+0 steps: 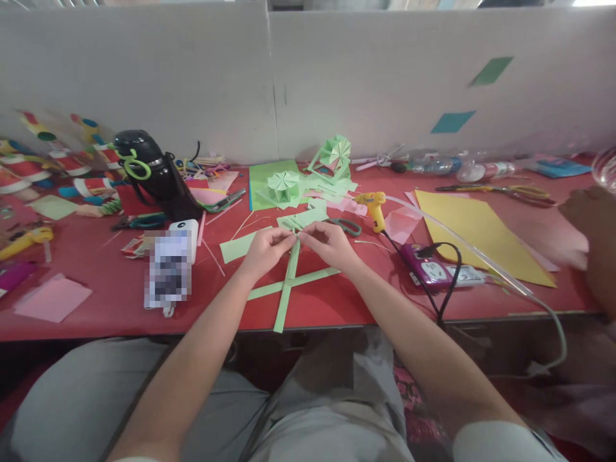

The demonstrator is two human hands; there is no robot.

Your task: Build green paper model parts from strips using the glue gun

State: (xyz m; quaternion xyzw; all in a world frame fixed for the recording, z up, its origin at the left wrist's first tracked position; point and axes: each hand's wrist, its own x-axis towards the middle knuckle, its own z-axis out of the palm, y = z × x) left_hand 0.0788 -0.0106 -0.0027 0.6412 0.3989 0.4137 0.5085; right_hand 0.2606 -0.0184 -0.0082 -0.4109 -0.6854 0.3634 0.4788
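Observation:
My left hand (pixel 266 249) and my right hand (pixel 326 243) meet at the middle of the red table (pixel 337 301). Both pinch the upper end of a long light green paper strip (pixel 287 285). That strip runs toward me and crosses a second green strip (pixel 312 279), making a cross shape on the table. More green strips (pixel 301 220) lie just beyond my fingers. Two folded green paper fans (pixel 283 185) (pixel 335 154) stand further back on green paper.
A yellow glue gun (pixel 374 208) and a purple power strip (pixel 430 269) with a black cable lie to the right, beside yellow paper (pixel 474 231). Teal-handled scissors (pixel 346 225) lie nearby. A black bag (pixel 154 170), a white device (pixel 185 232) and pink paper (pixel 52 298) are at left. Another person's hand (pixel 584 208) reaches in at right.

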